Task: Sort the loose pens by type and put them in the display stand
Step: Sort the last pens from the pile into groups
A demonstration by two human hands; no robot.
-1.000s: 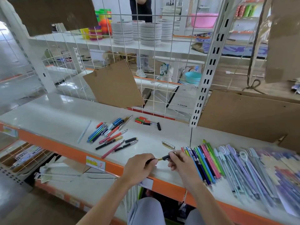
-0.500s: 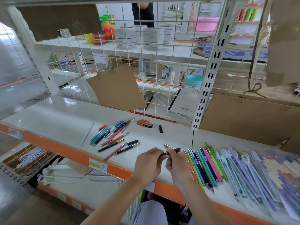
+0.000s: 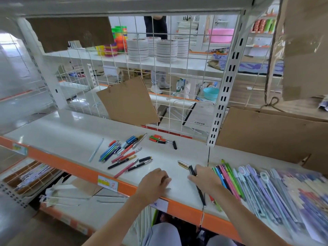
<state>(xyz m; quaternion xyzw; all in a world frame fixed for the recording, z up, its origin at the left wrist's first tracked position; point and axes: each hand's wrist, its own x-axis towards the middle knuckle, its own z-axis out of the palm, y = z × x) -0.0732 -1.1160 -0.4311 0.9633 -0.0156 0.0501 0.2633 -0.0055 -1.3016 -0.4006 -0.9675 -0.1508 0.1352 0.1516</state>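
On the shelf's orange front edge I read a yellow price tag with a red "元"; the rest blurs. My left hand rests near that edge, fingers loosely curled, holding nothing. My right hand pinches a black pen, beside the sorted pens at the right. Loose pens lie mid-shelf; cardboard leans on the back wire grid.

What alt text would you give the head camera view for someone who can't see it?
A person's right hand lays a black pen beside a sorted row of pens on a white shelf; the left hand rests empty. Loose pens lie scattered farther left.
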